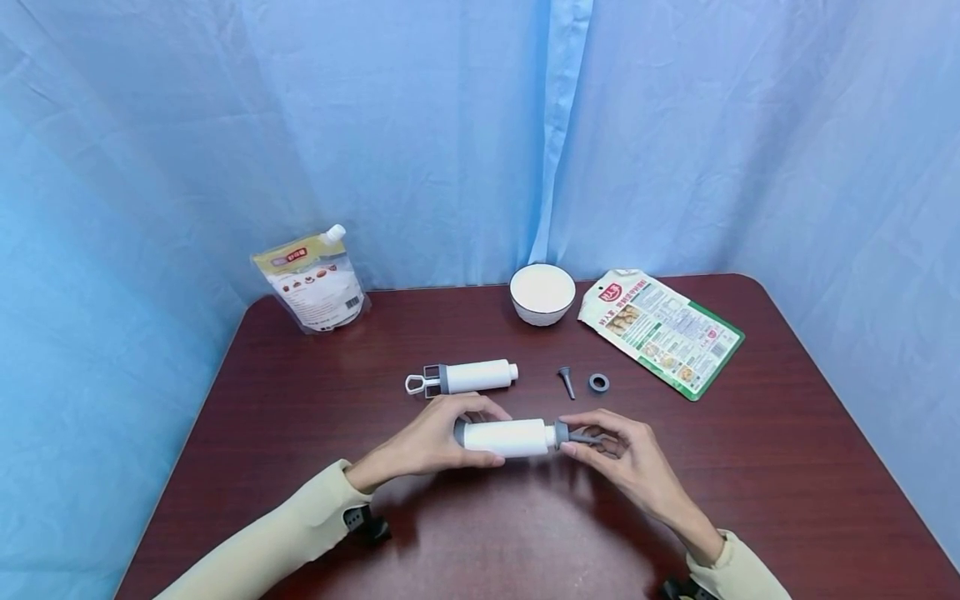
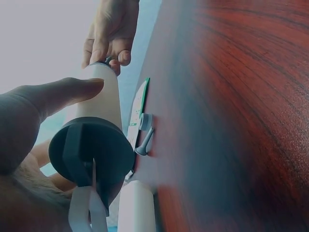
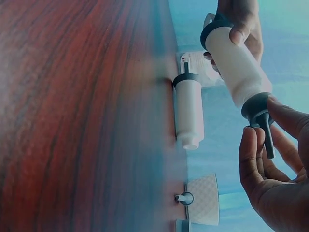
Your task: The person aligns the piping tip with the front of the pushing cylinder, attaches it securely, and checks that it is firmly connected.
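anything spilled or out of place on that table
I see no spill or damage. The flat packet lies askew on the table, and a grey nozzle and ring lie loose near the bare-tipped syringe; they look merely unfitted, so probably nothing is wrong.

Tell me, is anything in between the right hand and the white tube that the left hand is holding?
Yes, the gray nozzle piece: the right hand pinches it at the tip of the white tube. Nothing else visible is in between; the other white tube lies farther back on the table.
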`<state>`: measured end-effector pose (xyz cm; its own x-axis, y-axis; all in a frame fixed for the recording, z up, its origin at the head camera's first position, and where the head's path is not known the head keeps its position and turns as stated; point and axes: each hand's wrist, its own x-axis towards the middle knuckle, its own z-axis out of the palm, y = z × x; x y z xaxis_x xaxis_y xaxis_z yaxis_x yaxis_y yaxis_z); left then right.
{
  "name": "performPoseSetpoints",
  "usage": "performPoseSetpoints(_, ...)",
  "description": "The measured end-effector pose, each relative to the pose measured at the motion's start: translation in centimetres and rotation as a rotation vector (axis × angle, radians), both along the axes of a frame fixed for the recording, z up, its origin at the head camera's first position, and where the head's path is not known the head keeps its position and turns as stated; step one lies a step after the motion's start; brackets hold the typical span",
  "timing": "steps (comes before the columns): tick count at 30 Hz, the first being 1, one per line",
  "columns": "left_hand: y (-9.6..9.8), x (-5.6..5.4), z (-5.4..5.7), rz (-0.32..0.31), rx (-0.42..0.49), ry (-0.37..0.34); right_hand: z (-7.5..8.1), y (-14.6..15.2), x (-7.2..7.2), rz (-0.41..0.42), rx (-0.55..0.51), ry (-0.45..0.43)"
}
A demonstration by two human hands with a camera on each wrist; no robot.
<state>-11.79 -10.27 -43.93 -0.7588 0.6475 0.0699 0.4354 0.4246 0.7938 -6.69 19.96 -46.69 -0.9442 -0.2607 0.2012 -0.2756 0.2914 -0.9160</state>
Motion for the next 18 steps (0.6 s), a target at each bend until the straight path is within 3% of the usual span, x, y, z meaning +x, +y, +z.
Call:
performPoseSetpoints(9, 0.1, 0.01, 0.24, -0.007, -0.002, 0.01, 0.13, -0.27, 0.02, 0.013, 0.019, 0.028)
performPoseSetpoints(18, 0.24, -0.09, 0.29, -0.026, 0.01, 0.036, 0.26, -0.25, 0.01, 0.036, -0.033, -0.012)
